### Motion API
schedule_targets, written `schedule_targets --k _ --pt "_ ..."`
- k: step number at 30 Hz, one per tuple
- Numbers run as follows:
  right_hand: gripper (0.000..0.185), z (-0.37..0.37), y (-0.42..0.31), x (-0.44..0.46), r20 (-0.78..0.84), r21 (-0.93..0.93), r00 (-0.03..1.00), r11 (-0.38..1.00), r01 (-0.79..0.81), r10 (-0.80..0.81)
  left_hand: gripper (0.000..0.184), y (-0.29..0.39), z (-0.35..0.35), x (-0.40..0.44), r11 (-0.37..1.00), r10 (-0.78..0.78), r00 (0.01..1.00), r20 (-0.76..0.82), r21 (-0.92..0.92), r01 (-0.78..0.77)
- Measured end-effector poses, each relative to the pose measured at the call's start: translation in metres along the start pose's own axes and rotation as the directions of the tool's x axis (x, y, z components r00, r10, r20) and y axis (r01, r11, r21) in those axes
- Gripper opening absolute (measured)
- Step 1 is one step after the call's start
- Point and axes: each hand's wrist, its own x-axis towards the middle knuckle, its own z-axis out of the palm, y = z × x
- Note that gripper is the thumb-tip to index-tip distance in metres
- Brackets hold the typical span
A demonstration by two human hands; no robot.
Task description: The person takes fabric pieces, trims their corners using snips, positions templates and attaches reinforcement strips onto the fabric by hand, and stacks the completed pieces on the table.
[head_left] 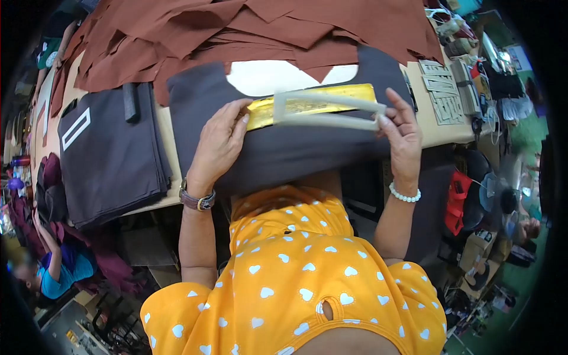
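Note:
A yellow strip (pixel 361 93) lies across dark cloth (pixel 195 112) on the table. My left hand (pixel 222 139) is closed at the strip's left end, its thumb and fingertips on that end. In my right hand (pixel 402 133), a pale rectangular frame (pixel 325 120) is pinched by its right end. The frame is blurred and extends leftward over the yellow strip; whether it touches the strip is unclear. White material (pixel 266 77) shows behind the strip, on the dark cloth.
Reddish-brown cloth pieces (pixel 254 29) are heaped along the far side. At left, a dark cloth stack (pixel 112 160) bears a white rectangular frame (pixel 76 129) and a dark bar (pixel 130 103). Slotted pale pieces (pixel 442 94) lie at right. Another person (pixel 56 266) is at lower left.

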Motion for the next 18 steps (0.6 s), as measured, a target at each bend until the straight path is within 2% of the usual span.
schedule_targets --k 1,2,3,5,6,13,18 --pt "0.044 0.004 0.008 0.000 0.033 0.017 0.998 0.999 -0.050 0.049 0.025 -0.001 -0.001 -0.001 0.996 -0.036 0.999 -0.007 -0.086 0.036" --pt "0.044 0.008 0.013 0.000 0.044 0.021 0.995 0.996 -0.087 0.086 0.038 -0.009 -0.003 -0.003 0.993 -0.053 0.996 0.066 -0.103 0.060" --pt "0.044 0.012 0.017 0.000 0.053 0.023 0.991 0.992 -0.124 0.123 0.040 -0.009 -0.004 -0.006 0.993 -0.048 0.997 0.062 -0.108 0.055" --pt "0.044 0.017 0.023 0.000 0.022 -0.052 0.984 0.983 -0.176 0.178 0.044 -0.005 -0.002 -0.011 0.992 -0.035 0.998 0.054 -0.121 0.041" --pt "0.044 0.019 0.025 0.000 0.005 -0.091 0.979 0.975 -0.203 0.204 0.053 -0.005 -0.001 -0.012 0.993 -0.034 0.997 0.069 -0.111 0.041" --pt "0.045 0.026 0.024 0.000 -0.049 -0.169 0.975 0.961 -0.221 0.216 0.066 -0.001 0.006 -0.014 0.997 0.046 0.999 0.013 0.064 -0.046" --pt "0.045 0.027 0.024 0.001 -0.060 -0.162 0.973 0.959 -0.232 0.225 0.070 0.000 0.007 -0.015 0.993 0.062 0.998 0.003 0.096 -0.062"
